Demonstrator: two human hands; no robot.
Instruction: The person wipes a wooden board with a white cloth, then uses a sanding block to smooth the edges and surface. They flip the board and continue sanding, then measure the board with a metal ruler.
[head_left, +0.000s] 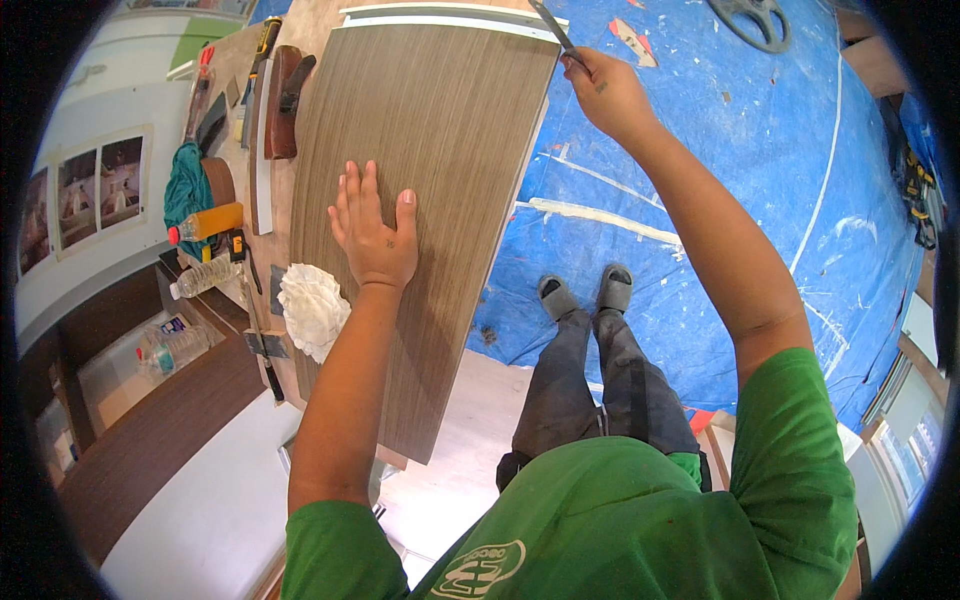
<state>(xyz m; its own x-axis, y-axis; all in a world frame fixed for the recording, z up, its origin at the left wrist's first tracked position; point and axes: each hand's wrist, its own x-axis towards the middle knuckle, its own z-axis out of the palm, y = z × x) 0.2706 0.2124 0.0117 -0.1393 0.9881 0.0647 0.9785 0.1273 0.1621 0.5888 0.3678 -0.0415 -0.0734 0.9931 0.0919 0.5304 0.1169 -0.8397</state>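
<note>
A long wood-grain panel (440, 130) in grey-brown lies across the work table, slanting toward me. My left hand (378, 235) rests flat on its face with the fingers stretched out, holding nothing. At the panel's far right corner my right hand (608, 92) is closed around a narrow, flat metal tool (553, 25), which points up and to the left, near the edge. Its exact kind is unclear because the fingers cover the near end. White strips (450, 20) lie along the panel's far end.
Left of the panel are a wooden hand plane (287, 103), a crumpled white cloth (312, 312), an orange bottle (207, 222), a clear bottle (205, 278) and a green cloth (186, 185). Blue sheeting (720, 150) covers the floor at right, with a dark ring-shaped object (750, 20) on it.
</note>
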